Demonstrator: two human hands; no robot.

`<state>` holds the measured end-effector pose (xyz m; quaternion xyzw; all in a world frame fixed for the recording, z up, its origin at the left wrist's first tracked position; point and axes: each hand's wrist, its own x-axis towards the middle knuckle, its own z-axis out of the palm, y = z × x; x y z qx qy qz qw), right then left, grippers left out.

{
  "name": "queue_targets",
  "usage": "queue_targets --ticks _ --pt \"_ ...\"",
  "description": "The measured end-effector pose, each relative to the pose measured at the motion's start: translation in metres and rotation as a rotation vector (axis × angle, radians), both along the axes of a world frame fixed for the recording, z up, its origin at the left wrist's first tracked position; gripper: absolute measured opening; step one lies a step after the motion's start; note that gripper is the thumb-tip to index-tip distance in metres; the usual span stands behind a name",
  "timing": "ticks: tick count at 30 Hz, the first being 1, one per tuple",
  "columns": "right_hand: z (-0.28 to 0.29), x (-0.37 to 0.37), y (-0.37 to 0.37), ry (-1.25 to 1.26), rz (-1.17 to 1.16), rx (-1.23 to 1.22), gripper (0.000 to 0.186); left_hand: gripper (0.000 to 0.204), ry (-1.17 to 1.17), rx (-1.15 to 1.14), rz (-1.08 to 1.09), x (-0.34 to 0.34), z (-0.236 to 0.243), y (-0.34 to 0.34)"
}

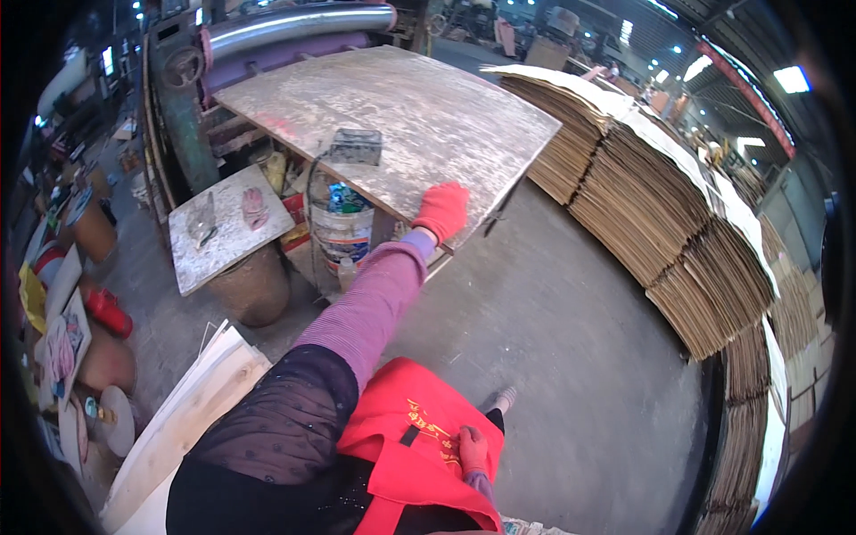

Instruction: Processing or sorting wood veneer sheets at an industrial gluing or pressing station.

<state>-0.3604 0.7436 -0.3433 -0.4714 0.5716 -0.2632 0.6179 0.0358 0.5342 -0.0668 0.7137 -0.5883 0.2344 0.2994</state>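
My left hand (pixel 443 211), in a red glove, reaches forward and rests at the near corner of a worn, stained work table (pixel 419 107). Its fingers are curled in; whatever they may hold is hidden. A dark box-like block (pixel 356 147) sits on the same table top, left of that hand. Low in front of my body, my right hand (pixel 473 448), also red-gloved, hangs beside my red apron (pixel 401 428). The fingers there look curled too, and their inner side does not show.
A roller machine (pixel 299 36) stands behind the table. Stacked veneer sheets (pixel 642 196) curve along the right. Left are a small board (pixel 223 223) on a drum, a bucket (pixel 342 234) under the table edge, and pale wood sheets (pixel 192 401). Grey floor (pixel 571 357) lies between.
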Motion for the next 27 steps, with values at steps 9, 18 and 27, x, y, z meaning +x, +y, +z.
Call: queue_targets --ticks 9,18,27 --pt "-0.006 -0.003 -0.002 0.072 0.047 -0.054 0.025 0.007 0.039 -0.068 0.021 0.001 -0.001 -0.005" --pt "-0.004 -0.003 -0.001 0.062 0.052 -0.066 0.025 0.006 0.041 -0.080 -0.046 0.002 -0.001 -0.003" --pt "-0.010 -0.004 -0.003 0.097 0.068 -0.081 0.026 0.013 0.065 -0.018 0.016 -0.001 0.002 -0.004"
